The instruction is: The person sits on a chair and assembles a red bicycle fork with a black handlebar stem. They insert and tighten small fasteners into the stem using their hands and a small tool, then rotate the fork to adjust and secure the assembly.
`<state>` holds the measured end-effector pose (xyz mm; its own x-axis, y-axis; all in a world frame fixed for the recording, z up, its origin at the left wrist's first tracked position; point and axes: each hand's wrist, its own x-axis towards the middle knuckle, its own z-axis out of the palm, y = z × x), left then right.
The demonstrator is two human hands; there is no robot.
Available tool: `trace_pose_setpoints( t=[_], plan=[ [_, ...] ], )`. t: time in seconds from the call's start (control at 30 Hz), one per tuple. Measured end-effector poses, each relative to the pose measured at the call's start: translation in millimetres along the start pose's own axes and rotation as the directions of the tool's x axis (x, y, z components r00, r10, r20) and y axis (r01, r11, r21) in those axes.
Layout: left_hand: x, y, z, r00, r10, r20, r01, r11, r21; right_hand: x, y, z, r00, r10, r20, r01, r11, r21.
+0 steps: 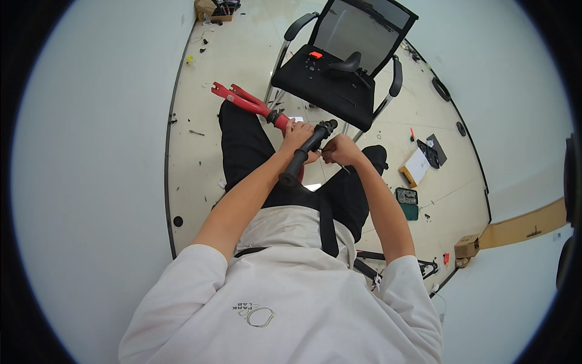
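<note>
A red bicycle frame with its fork [245,102] lies across my lap, the fork's two prongs pointing to the upper left. Above it runs a black handlebar [309,147] with a dark grip at its near end and clamp parts at its far end. My left hand [298,136] wraps round the red tube just behind the handlebar, its fingers partly hidden. Close to the handlebar's right side, my right hand [339,149] is closed in a pinch. From below it sticks a thin rod-like tool [346,170], too small to identify surely.
Ahead stands a black office chair [330,82] bearing a bicycle saddle [347,64], an orange piece [316,55] and small parts. On the floor at right lie a white box [414,167], an opened green case [407,203] and a cardboard box [467,247]. A black bicycle frame [367,267] is beside me.
</note>
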<state>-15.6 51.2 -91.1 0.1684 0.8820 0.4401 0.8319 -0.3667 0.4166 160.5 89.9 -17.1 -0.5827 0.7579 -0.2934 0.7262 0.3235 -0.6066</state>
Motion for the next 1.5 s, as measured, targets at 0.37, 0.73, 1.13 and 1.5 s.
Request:
trace_pose_setpoints(
  t=[0.37,0.73,1.13,1.5],
  plan=[
    [1.7,4.0,-3.5,1.000,-0.001,0.016,0.001,1.000,0.008,-5.1,2.4,8.5,0.994,0.109,-0.029,-0.104,0.985,0.140],
    [1.7,7.9,-5.6,0.999,-0.010,0.052,0.008,0.999,0.038,-7.7,7.2,-0.1,0.999,0.015,-0.034,-0.016,1.000,-0.021],
    [0.4,4.6,0.9,1.000,-0.001,-0.002,0.001,0.998,0.055,-5.9,27.2,20.6,0.993,0.111,-0.040,-0.095,0.955,0.282],
    [0.9,3.6,-1.1,1.000,0.007,-0.009,-0.007,0.998,0.066,-11.9,10.4,17.8,0.936,-0.152,-0.319,0.078,0.969,-0.233]
  ],
)
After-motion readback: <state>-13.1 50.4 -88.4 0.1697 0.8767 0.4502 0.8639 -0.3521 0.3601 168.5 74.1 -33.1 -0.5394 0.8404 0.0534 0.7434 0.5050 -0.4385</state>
